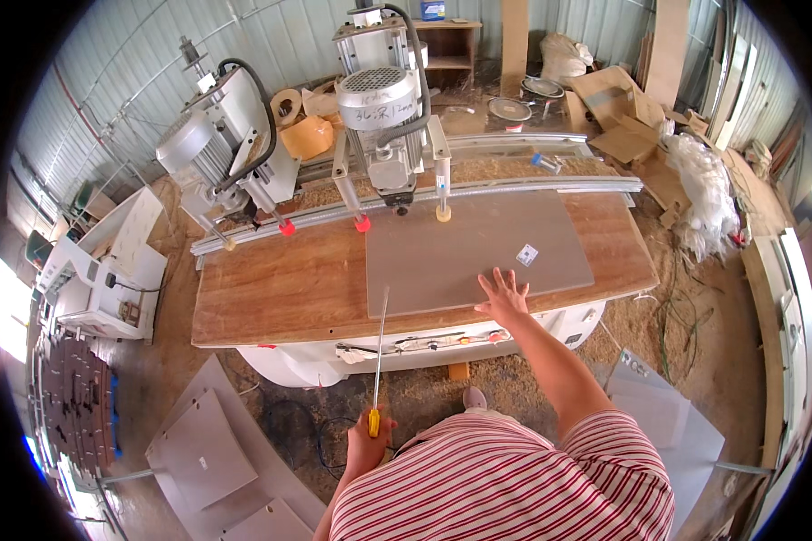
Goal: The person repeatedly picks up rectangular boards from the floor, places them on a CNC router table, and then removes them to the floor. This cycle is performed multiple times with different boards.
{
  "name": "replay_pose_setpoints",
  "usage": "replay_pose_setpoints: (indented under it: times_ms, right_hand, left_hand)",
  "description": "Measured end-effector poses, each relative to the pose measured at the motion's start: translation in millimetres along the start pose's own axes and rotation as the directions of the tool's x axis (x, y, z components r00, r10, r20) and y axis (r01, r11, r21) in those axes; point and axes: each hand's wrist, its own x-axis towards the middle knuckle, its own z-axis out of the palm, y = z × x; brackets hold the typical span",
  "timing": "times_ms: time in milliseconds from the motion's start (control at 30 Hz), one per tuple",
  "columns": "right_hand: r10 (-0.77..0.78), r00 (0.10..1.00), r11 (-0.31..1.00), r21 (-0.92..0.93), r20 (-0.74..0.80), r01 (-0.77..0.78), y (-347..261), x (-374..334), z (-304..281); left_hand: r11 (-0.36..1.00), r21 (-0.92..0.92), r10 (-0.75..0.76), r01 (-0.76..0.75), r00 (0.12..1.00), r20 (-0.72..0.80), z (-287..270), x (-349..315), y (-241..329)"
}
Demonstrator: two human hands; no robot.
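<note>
Taupe rectangular panel [460, 248] under right hand [507, 299], slim screwdriver [373, 420] in left hand [364, 451]

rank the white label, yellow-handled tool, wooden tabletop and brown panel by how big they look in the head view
1. Wooden tabletop
2. Brown panel
3. Yellow-handled tool
4. White label

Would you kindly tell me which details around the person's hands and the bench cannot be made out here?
Head view:
Part of the yellow-handled tool: covered by the left hand.
Underside of the brown-grey panel: hidden against the wooden top.
Print on the white label: too small to read.
The person's other foot: hidden by the striped shirt.
Near end of the bottommost grey sheet: cut off by the lower edge.
</note>
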Motion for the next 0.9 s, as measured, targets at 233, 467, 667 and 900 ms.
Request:
replay_pose_setpoints:
  times_ms: [233,467,667,900]
  right_hand:
    - [0.060,0.998,0.998,0.036,-0.024,-0.059,62,-19,-19]
    - [0.241,0.970,0.971,0.007,-0.017,-0.241,157,-20,-23]
    - [0.291,0.957,0.955,0.065,0.006,-0.290,196,-14,-25]
    - [0.211,0.977,0.970,0.128,-0.036,-0.205,214,7,-14]
  left_hand:
    - [0.993,-0.066,-0.086,0.099,0.981,0.173,3,-4,-13]
    - [0.917,-0.341,-0.209,0.208,0.977,0.032,-3,-4,-28]
    - [0.841,-0.488,-0.324,0.233,0.940,-0.110,8,3,-6]
    - [0.959,-0.204,-0.186,0.198,0.980,0.075,2,-10,-37]
